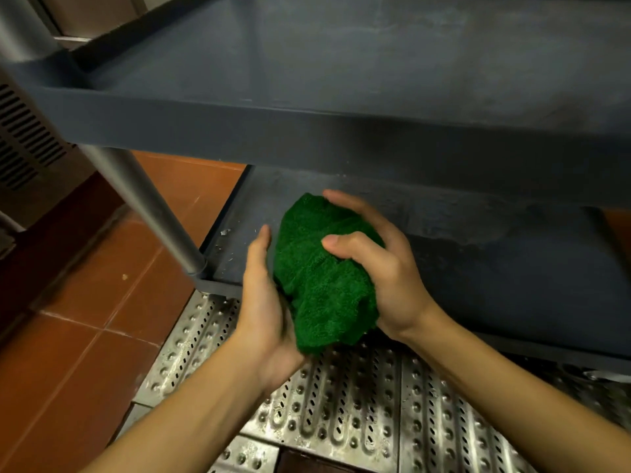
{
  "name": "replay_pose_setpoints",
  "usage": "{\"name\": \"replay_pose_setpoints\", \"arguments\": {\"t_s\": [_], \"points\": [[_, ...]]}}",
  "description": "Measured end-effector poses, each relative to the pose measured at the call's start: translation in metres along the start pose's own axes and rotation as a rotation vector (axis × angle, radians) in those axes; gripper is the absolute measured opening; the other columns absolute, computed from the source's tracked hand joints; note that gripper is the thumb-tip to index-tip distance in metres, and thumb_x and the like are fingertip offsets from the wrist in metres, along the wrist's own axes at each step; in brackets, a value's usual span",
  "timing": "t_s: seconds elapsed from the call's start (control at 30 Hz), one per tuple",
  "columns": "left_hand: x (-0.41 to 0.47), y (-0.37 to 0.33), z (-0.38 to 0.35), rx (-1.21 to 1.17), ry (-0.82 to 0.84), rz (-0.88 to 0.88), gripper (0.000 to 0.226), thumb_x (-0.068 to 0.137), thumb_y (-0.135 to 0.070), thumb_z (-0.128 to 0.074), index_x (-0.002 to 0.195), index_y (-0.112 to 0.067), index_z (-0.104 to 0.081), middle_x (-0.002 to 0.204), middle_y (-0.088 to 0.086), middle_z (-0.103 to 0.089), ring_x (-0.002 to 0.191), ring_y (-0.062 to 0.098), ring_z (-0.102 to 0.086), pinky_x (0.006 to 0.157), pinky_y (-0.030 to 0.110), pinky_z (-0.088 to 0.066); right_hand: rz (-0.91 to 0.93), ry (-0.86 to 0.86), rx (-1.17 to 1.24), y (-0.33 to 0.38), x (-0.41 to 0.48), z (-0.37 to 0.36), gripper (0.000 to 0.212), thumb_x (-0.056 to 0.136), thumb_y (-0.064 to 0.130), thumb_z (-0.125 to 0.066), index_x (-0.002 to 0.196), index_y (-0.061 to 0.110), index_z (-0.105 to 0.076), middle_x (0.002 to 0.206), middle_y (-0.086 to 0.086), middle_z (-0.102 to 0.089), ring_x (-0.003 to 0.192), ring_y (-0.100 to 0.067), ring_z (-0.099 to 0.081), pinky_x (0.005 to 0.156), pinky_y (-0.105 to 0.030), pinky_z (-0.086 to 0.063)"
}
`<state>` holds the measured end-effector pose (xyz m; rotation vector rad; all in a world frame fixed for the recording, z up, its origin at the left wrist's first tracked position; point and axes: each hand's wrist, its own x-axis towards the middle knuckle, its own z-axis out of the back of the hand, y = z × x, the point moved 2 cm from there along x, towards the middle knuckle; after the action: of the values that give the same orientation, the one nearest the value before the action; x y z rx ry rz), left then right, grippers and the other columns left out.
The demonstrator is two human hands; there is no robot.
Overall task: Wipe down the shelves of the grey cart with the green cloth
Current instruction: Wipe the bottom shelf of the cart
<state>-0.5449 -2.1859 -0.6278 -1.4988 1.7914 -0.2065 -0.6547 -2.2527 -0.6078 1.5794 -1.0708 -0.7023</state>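
green cloth [321, 278]: fuzzy terry, matt | grey cart [307, 121]: matt plastic shelves, scuffed; post [146, 206]: smooth satin metal | floor grate [358, 411]: shiny perforated, dimpled steel | floor tiles [102, 285], lower left: reddish, slight sheen

Dim, warm light, probably from overhead. Upper shelf [341, 131] casts shadow over lower shelf [495, 268]. Glints on floor grating [341, 421]. Soft focus overall; wide-angle bending at frame edges.
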Motion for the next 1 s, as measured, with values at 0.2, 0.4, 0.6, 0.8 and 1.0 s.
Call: {"name": "replay_pose_setpoints", "arguments": {"t_s": [0.2, 0.4, 0.6, 0.8, 1.0], "points": [[0.024, -0.002, -0.021, 0.195, -0.001, -0.090, 0.051, 0.096, -0.058, -0.053, 0.119, -0.018, -0.075, 0.118, 0.014, -0.074, 0.106, 0.031, -0.073, 0.082, 0.043, -0.062, -0.021, -0.185, -0.195, 0.010, 0.019, 0.052, 0.042, 0.072, 0.024, -0.078, 0.114, 0.025, -0.070, 0.112, 0.006, -0.073, 0.105, -0.011, -0.069, 0.086, -0.028, -0.057], [0.074, -0.003, -0.030, 0.609, -0.172, -0.286, 0.040, 0.092, -0.045, -0.070, 0.101, -0.007, -0.073, 0.092, 0.012, -0.078, 0.084, 0.028, -0.077, 0.072, 0.038, -0.064, -0.206, -0.246, -0.234, 0.000, 0.024, 0.120, 0.050, 0.067, 0.021, -0.082, 0.115, 0.017, -0.070, 0.110, -0.001, -0.075, 0.104, -0.018, -0.071, 0.091, -0.037, -0.056], [0.116, -0.007, -0.022, 1.148, -0.297, -0.445, 0.054, 0.086, -0.049, -0.074, 0.100, 0.003, -0.073, 0.098, 0.021, -0.072, 0.090, 0.032, -0.070, 0.083, 0.049, -0.058, -0.258, -0.477, -0.209, -0.029, 0.030, 0.162, 0.024, 0.089, 0.007, -0.069, 0.112, 0.005, -0.071, 0.102, -0.007, -0.076, 0.096, -0.019, -0.073, 0.085, -0.032, -0.060], [0.133, -0.011, 0.000, 1.279, -0.352, -0.474, 0.052, 0.084, -0.042, -0.078, 0.086, 0.009, -0.070, 0.085, 0.023, -0.071, 0.075, 0.030, -0.068, 0.076, 0.047, -0.058, -0.153, -0.549, -0.358, -0.035, 0.029, 0.182, 0.014, 0.078, 0.012, -0.081, 0.090, 0.019, -0.077, 0.091, 0.005, -0.078, 0.089, -0.006, -0.073, 0.075, -0.013, -0.054], [0.132, -0.033, 0.016, 1.022, -0.471, -0.468, 0.047, 0.090, -0.044, -0.072, 0.078, 0.002, -0.065, 0.073, 0.014, -0.065, 0.048, 0.004, -0.057, 0.043, 0.019, -0.045, -0.118, -0.511, -0.253, -0.011, 0.031, 0.193, 0.018, 0.072, 0.017, -0.081, 0.090, 0.016, -0.079, 0.101, -0.002, -0.077, 0.095, -0.014, -0.073, 0.077, -0.019, -0.057]]}}
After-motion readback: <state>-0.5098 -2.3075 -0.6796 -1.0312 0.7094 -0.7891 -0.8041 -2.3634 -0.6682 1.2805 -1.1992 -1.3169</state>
